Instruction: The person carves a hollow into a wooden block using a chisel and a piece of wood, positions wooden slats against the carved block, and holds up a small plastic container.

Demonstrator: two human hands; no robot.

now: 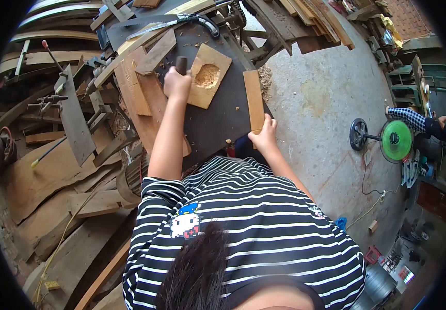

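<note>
My left hand (177,84) is closed around a dark cylindrical handle (181,65); whatever the handle belongs to is hidden. Just right of it, a square wooden block (218,61) lies on the dark work table (205,132), with a rough round hollow (207,76) carved in its face. At the table's right edge, the fingers of my right hand (265,133) grip the near end of a narrow wooden board (253,98).
A saw (153,30) with a curved handle lies at the back of the table. Planks (148,106) lie along its left side, and timber is piled beyond. A green fan (396,134) stands on the concrete floor (311,98); a person in a checked sleeve (409,118) is at far right.
</note>
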